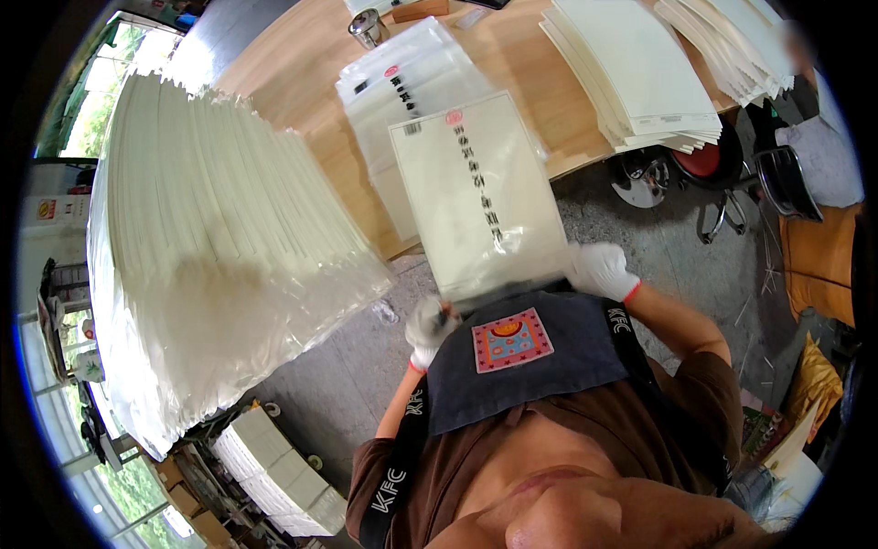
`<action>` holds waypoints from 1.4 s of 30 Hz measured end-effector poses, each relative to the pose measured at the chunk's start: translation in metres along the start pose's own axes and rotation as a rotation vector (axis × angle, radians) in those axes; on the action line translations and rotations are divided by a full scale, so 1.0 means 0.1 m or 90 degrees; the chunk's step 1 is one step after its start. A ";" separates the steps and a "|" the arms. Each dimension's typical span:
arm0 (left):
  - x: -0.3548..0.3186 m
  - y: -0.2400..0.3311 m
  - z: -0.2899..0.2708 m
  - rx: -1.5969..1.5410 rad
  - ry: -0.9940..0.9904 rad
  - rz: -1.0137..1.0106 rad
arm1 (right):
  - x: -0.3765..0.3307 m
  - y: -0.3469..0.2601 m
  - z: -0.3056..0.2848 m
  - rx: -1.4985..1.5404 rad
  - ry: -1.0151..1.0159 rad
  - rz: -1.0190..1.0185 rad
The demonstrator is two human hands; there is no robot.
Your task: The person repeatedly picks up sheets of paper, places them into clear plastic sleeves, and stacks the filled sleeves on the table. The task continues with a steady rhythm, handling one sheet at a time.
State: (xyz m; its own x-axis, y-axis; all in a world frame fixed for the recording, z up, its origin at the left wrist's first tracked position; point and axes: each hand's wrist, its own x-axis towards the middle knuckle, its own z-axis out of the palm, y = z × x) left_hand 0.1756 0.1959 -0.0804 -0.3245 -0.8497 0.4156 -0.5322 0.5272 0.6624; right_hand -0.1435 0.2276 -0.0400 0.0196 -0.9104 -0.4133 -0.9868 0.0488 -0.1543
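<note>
Where the wooden table ends, grey concrete floor begins.

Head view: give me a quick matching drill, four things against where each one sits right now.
Things:
1. clear bag with a sheet inside
2. tall stack of white sheets
3. metal cup
4. red stool

Places:
A. far end of the wooden table
B. on the floor beside the table's right end
C. held at its near edge by the left hand and right hand
D. at the person's left

Pairs: 1-C, 2-D, 3-A, 4-B
</note>
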 end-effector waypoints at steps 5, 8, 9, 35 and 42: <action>0.19 0.17 0.03 0.069 -0.122 -0.090 | -0.04 0.03 0.30 0.097 0.090 -0.014; 0.37 -0.07 0.27 0.154 -0.087 -0.089 | 0.42 0.22 0.14 -0.018 0.257 -0.079; 0.31 -0.16 0.32 0.138 -0.108 -0.109 | 0.49 0.29 0.09 -0.051 0.306 -0.084; 1.90 1.75 -1.24 0.128 -0.027 0.128 | 0.91 -0.70 -0.51 1.327 -0.112 -0.268; 1.66 2.21 -2.96 0.236 0.558 0.154 | 0.96 -1.84 -2.80 0.794 0.261 -0.594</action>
State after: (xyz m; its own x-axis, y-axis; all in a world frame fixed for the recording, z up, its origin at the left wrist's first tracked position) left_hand 0.2355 0.1730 0.3194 0.1585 -0.3339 0.9292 -0.7879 0.5244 0.3228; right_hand -0.0055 0.0165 0.2002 0.2645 -0.8460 0.4630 0.0879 -0.4569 -0.8852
